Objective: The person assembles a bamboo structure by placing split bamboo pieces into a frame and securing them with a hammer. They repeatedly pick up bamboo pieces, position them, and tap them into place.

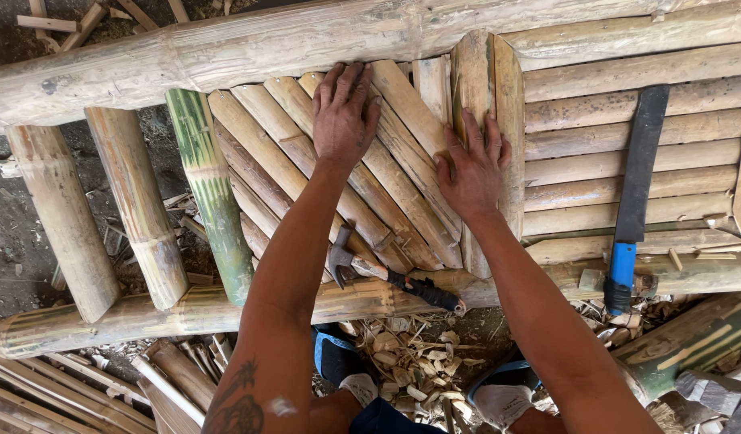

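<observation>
Nearest the lens, two bare forearms run up from the bottom edge, the left one tattooed near the elbow, and each ends in a flat, open hand. The left hand (344, 112) lies palm-down with fingers together and slightly fanned on the slanted pale split-bamboo slats (306, 161), close under the thick weathered bamboo rail (225, 52) that crosses the top. The right hand (472, 167) is spread wide, pressing the upright tan split-bamboo slat (475, 80) where the slanted strips meet it. Neither hand pinches or grips anything; both simply bear down.

To seat these strips well, my judgement is that pressure should stay even across both palms, edges pushed snug against their neighbours and the ends tucked tight under the rail, so no gap opens between the slanted fan and the upright piece.

The slats are dry, straw-coloured with brown streaks and darker nodes, convex side up, lying edge to edge on the frame just below the rail.

Below the slats a claw hammer with a black-gripped handle (386, 273) rests on the lower bamboo rail (185, 309). Right of the upright slat lie horizontal speckled bamboo slats (628, 161), and across them a long dark blade with a blue handle (636, 193). Left of the slanted slats, a green bamboo pole (209, 193) and two tan poles span the frame. Shavings (410, 362) litter the ground beneath.
</observation>
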